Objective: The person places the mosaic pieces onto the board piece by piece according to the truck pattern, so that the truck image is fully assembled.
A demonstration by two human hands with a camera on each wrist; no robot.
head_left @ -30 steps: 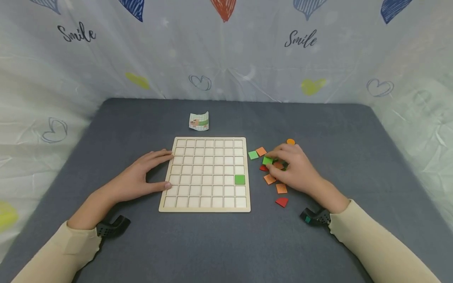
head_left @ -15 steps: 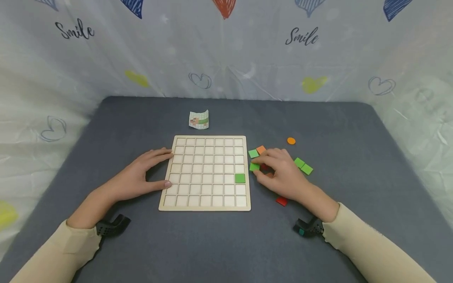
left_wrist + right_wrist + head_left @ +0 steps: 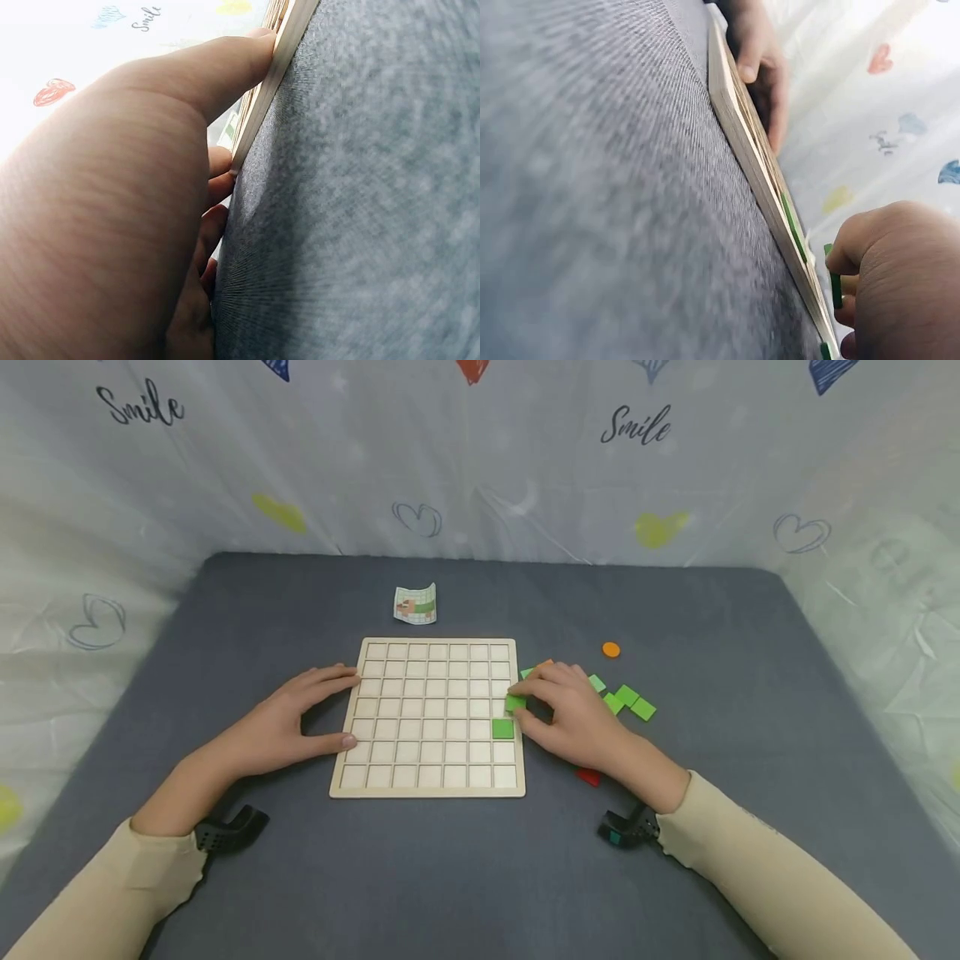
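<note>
A wooden grid board (image 3: 416,752) lies flat on the table, with one green square tile (image 3: 502,728) seated in a cell at its right edge. Thumb and fingertips of my left hand (image 3: 270,731) rest spread along the board's left edge; the left wrist view has the thumb on its rim (image 3: 259,112). Between thumb and fingers, my right hand (image 3: 581,718) pinches another green square tile (image 3: 835,281). That tile overlaps the board's right border, just above the seated one. In the right wrist view it stands slightly over the board's surface.
Several green tiles (image 3: 643,709), an orange disc (image 3: 611,649) and a red piece (image 3: 588,776) lie right of the board. More pieces are partly hidden under my right hand. A small patterned picture card (image 3: 415,605) lies behind the board, before a printed curtain (image 3: 480,460).
My right hand has moved left from the loose pieces to the board's right edge, carrying the green tile. More green tiles show behind it. The left hand stays at the board.
</note>
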